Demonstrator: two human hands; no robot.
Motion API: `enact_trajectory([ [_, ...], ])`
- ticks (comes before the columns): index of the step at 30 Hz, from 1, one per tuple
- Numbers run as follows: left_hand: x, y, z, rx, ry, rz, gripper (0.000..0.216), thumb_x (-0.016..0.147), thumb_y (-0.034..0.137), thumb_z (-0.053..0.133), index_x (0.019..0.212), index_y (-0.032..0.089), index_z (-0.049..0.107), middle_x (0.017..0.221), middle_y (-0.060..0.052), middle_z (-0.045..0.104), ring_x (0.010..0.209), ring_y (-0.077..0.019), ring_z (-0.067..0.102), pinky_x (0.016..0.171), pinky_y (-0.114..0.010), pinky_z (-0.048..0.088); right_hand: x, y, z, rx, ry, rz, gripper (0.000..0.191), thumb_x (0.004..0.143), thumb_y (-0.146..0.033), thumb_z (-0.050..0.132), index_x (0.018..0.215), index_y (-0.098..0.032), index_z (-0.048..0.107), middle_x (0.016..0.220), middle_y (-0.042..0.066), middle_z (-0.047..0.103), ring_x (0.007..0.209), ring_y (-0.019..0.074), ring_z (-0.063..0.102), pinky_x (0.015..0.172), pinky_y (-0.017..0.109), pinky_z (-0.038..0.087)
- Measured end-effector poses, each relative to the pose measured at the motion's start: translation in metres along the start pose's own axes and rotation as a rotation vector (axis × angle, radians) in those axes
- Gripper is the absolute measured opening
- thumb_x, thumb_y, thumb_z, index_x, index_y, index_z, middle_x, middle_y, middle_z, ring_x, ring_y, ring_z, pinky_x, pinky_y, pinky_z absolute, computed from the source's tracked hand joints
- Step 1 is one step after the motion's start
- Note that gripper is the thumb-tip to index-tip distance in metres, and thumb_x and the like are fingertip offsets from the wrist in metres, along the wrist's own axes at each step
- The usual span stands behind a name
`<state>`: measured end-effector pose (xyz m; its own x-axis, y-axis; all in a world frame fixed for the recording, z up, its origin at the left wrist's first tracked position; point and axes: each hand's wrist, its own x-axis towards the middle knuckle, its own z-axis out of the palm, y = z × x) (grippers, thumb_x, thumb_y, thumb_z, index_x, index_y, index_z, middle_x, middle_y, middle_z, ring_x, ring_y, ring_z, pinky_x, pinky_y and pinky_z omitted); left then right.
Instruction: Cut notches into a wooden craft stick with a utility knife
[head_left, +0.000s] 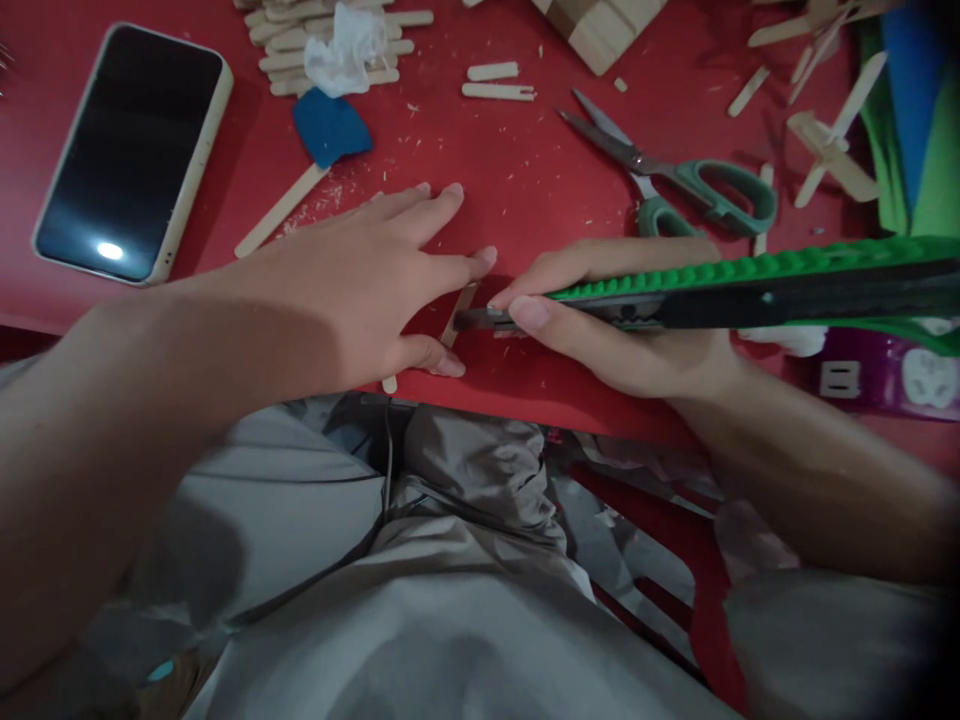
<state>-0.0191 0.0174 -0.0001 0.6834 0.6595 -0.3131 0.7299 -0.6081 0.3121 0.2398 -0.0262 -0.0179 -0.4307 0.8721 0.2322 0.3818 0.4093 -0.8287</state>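
Observation:
My right hand grips a green and black utility knife, its blade pointing left. The blade's tip rests against a short wooden craft stick on the red table. My left hand lies palm down, thumb and index finger pinning that stick at its two ends while the other fingers spread out. Part of the stick is hidden under the fingertips. Another stick end pokes out below my left hand at the table's edge.
Scissors with green handles lie open beyond my right hand. A phone is at the left, near a blue piece on a stick. Stacked craft sticks, cut stick pieces, a stick model and a purple object surround the work.

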Motion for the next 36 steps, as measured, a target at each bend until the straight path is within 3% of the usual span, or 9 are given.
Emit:
enact_trajectory([
  [15,0.001,0.002,-0.001,-0.013,-0.003,-0.021,0.077,0.105,0.061,0.072,0.176,0.042,0.048,0.197,0.0,0.017,0.176,-0.0486,0.028,0.14,-0.072,0.033,0.001,0.0,0.0,0.034,-0.004,0.023,0.012,0.107,-0.035,0.078,0.101,-0.032,0.088,0.101,-0.001,0.09,0.09,0.0216,0.086,0.087,0.035,0.072],
  [21,0.003,-0.007,0.004,-0.032,-0.011,0.035,0.082,0.106,0.071,0.063,0.179,0.04,0.042,0.197,0.0,0.014,0.176,-0.0549,0.022,0.138,-0.077,0.03,0.003,0.003,0.003,0.063,0.002,-0.056,0.011,0.105,-0.03,0.079,0.098,-0.029,0.087,0.094,-0.002,0.089,0.082,0.018,0.084,0.077,0.029,0.068],
  [33,0.0,-0.007,0.005,-0.05,0.002,0.041,0.08,0.107,0.068,0.065,0.179,0.042,0.041,0.197,0.002,0.012,0.178,-0.047,0.02,0.142,-0.067,0.028,0.002,0.006,0.001,0.069,-0.001,-0.05,0.011,0.106,-0.032,0.08,0.103,-0.03,0.09,0.1,0.0,0.09,0.085,0.019,0.084,0.081,0.031,0.069],
  [36,0.0,-0.007,0.004,-0.058,-0.003,0.035,0.08,0.107,0.069,0.064,0.179,0.042,0.043,0.197,0.001,0.012,0.178,-0.049,0.021,0.142,-0.068,0.027,0.002,0.006,0.001,0.054,-0.013,-0.054,0.012,0.106,-0.033,0.08,0.101,-0.03,0.09,0.094,-0.001,0.089,0.078,0.0176,0.082,0.074,0.029,0.067],
])
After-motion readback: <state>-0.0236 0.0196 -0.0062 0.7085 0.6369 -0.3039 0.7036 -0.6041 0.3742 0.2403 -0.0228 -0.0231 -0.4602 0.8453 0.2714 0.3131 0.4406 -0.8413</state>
